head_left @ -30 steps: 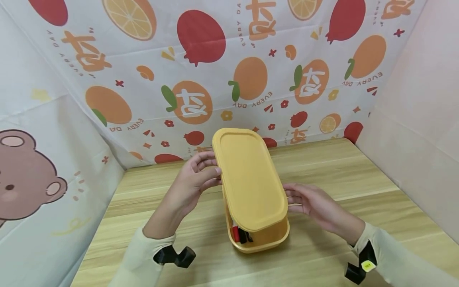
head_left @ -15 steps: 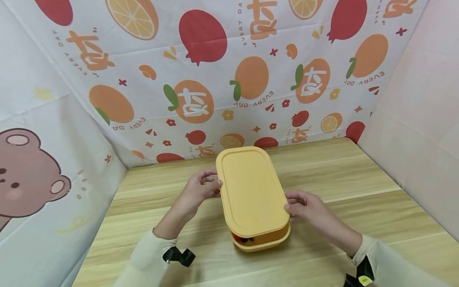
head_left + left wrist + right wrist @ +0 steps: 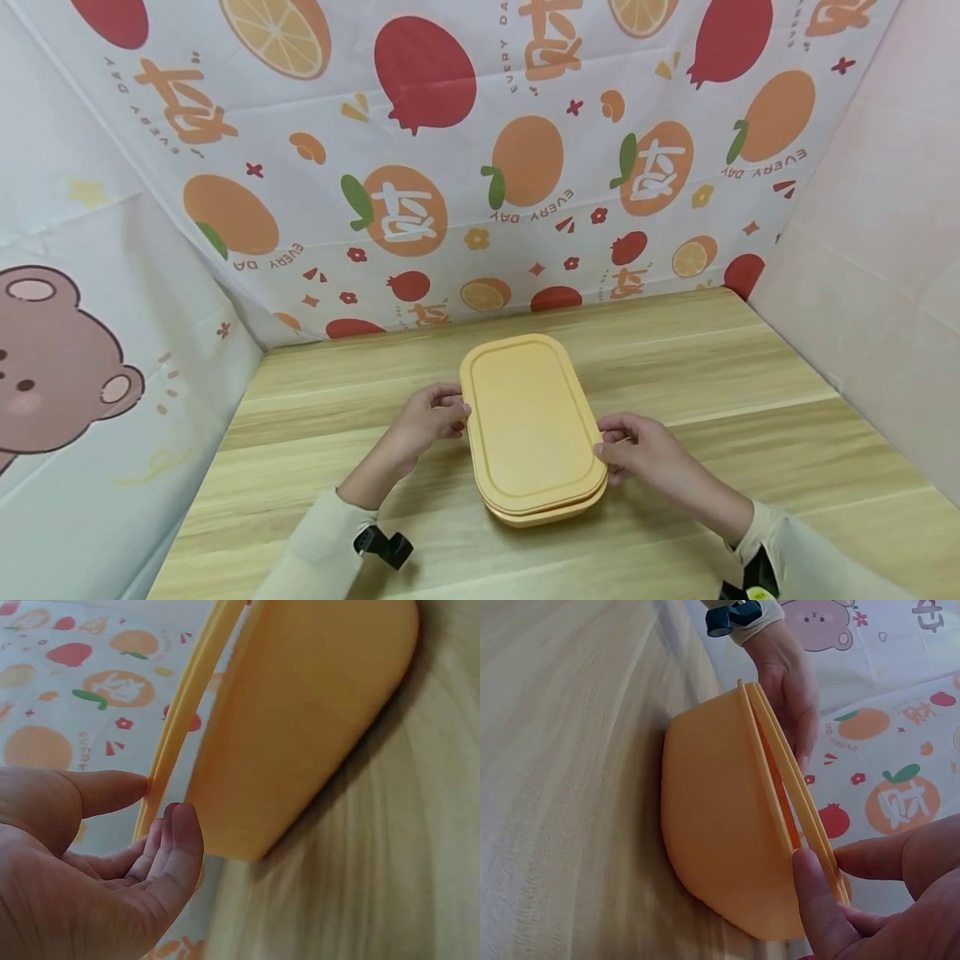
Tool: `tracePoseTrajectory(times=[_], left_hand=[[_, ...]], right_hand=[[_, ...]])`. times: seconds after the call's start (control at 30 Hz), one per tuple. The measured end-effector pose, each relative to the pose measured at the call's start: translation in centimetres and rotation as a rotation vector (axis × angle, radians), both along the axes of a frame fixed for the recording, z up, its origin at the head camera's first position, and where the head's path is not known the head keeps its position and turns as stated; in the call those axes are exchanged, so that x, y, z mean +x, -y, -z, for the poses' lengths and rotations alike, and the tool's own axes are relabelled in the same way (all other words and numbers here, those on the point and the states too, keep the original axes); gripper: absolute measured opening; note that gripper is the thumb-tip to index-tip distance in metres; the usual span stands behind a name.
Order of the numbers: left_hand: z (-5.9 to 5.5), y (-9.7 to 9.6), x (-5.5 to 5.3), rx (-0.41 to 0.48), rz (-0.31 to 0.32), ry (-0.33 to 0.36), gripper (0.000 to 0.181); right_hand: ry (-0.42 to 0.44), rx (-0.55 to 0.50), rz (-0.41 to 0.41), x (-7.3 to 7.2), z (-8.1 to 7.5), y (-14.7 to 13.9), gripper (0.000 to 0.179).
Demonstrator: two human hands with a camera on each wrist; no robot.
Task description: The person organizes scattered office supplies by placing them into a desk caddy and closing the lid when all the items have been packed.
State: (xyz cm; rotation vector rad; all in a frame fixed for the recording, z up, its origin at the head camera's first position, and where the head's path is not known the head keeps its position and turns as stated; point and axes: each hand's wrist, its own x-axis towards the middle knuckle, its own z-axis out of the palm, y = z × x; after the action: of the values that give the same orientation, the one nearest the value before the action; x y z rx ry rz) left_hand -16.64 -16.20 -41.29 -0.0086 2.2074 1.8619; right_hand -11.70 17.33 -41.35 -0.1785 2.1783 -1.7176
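A yellow rectangular lid (image 3: 532,421) lies slightly askew over a matching deep plastic box (image 3: 551,518). My left hand (image 3: 431,425) pinches the lid's left edge, with the thumb on top and curled fingers below. On the opposite side, my right hand (image 3: 637,450) holds the lid's right edge between thumb and fingers. In the right wrist view, one fingertip (image 3: 806,862) is right at the rim of the box (image 3: 720,802). A narrow gap separates lid (image 3: 176,712) and box (image 3: 300,712) in both wrist views. The box's contents are hidden.
The box stands on a light wood-grain table (image 3: 315,433). Behind it hangs a white cloth (image 3: 450,200) printed with fruit, and a cloth with a bear print (image 3: 52,367) covers the left side. Each sleeve carries a black wrist camera (image 3: 382,546).
Both hands have lowered the lid onto the box, its far end coming down and the gap narrowing. My right thumb has come onto the lid's edge. The red and black items inside are now covered.
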Motion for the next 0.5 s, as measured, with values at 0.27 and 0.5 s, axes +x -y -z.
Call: tracePoseTrajectory(times=[0.27, 0.5], left_hand=[[0.6, -0.2, 0.2, 0.009, 0.002, 0.004, 0.041], [0.7, -0.3, 0.3, 0.029, -0.009, 0.012, 0.039]], right_hand=[[0.004, 0.029, 0.011, 0.2, 0.7, 0.1, 0.056], [0.01, 0.049, 0.054, 0.2, 1.1, 0.3, 0.053]])
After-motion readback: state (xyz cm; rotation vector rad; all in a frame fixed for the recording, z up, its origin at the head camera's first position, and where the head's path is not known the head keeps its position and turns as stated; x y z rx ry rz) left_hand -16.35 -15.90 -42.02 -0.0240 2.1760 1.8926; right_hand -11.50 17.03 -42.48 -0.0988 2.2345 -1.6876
